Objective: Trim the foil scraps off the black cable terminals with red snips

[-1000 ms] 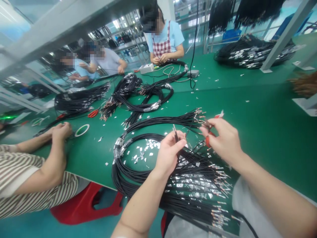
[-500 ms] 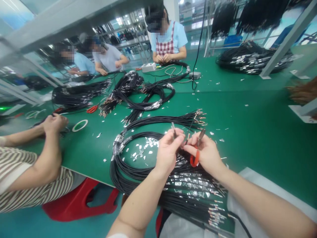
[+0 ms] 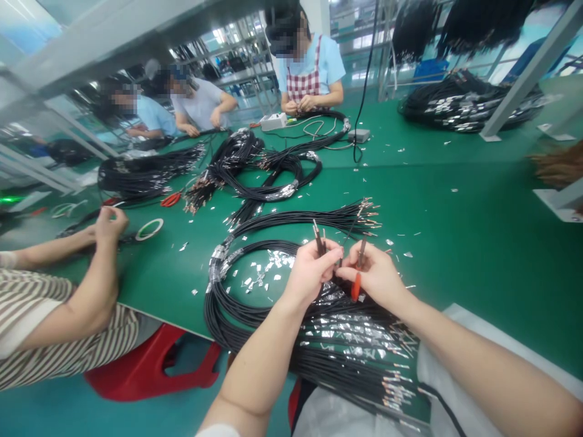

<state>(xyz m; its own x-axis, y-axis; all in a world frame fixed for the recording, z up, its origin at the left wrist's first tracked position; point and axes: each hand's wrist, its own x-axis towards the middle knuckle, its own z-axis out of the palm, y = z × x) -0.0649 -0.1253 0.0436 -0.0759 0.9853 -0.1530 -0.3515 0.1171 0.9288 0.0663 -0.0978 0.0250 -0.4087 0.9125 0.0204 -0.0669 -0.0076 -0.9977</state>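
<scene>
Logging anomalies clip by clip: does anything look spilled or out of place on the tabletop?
Yes, mildly: silvery scraps lie strewn across the green tabletop, many inside the loop of black cables; they look like uncleared litter.

Black cables [image 3: 328, 367], green tabletop [image 3: 483, 243], red-and-white checked apron [image 3: 302, 86]

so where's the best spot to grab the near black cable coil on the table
I'd take the black cable coil at the shiny wrap on its left bend, coming from the picture's left. The wrap seems to bind the cables into one bunch there, while the wire ends fan out loose on the right.
</scene>
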